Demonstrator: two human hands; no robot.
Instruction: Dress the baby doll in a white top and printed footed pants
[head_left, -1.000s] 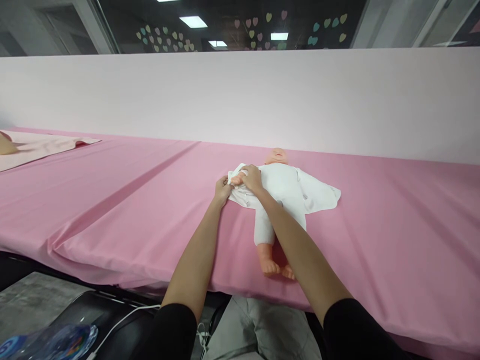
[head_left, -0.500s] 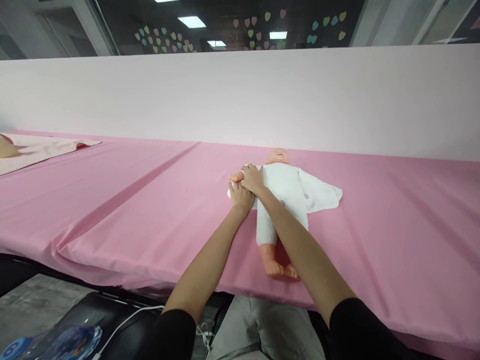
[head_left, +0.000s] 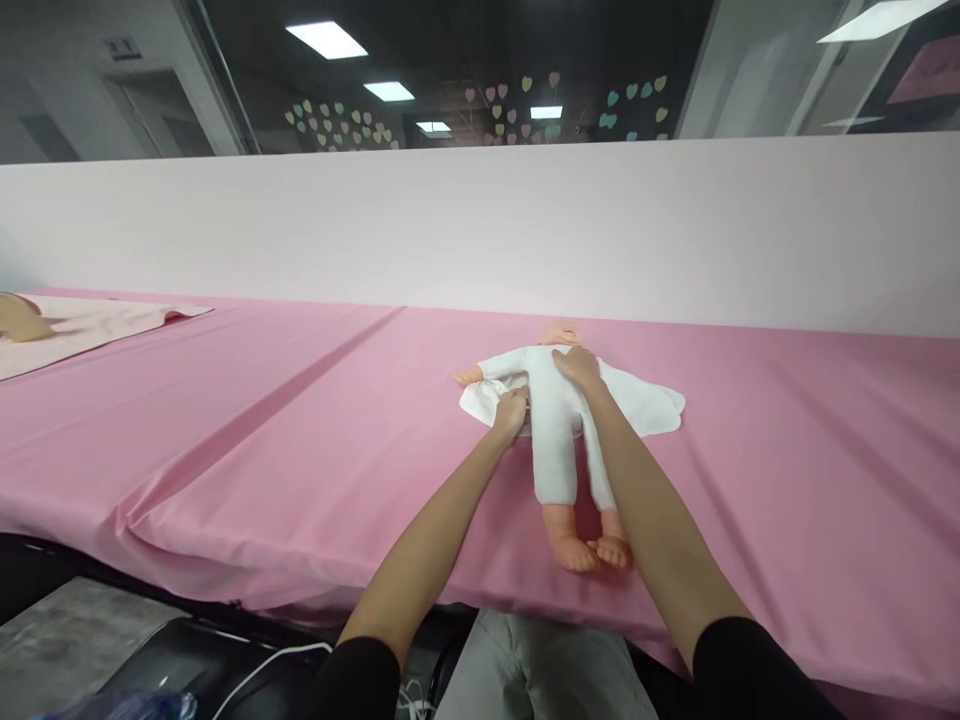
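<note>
A baby doll [head_left: 553, 460] with a white cloth body and bare feet lies on its back on a pink-covered table, its head towards the wall. A small white garment [head_left: 646, 400] is spread beneath it, showing on both sides. My right hand [head_left: 579, 368] is on the doll's upper chest near the shoulder, its fingers curled around the body. At the doll's side on the left, my left hand [head_left: 512, 414] is closed on the garment's edge; its fingertips are partly hidden. The doll's arm on that side stretches out over the cloth, outside the garment.
The pink table cover [head_left: 315, 450] has raised folds on the left. A pale cloth [head_left: 97, 325] with a tan object on it lies at the far left. A white wall [head_left: 375, 230] stands behind the table. At lower left are a white cable [head_left: 262, 665] and a plastic bottle [head_left: 142, 706].
My hands have parted: the right moved from the doll's arm to its chest, the left to its side. The doll's arm now lies free of the garment, and its body has shifted slightly right.
</note>
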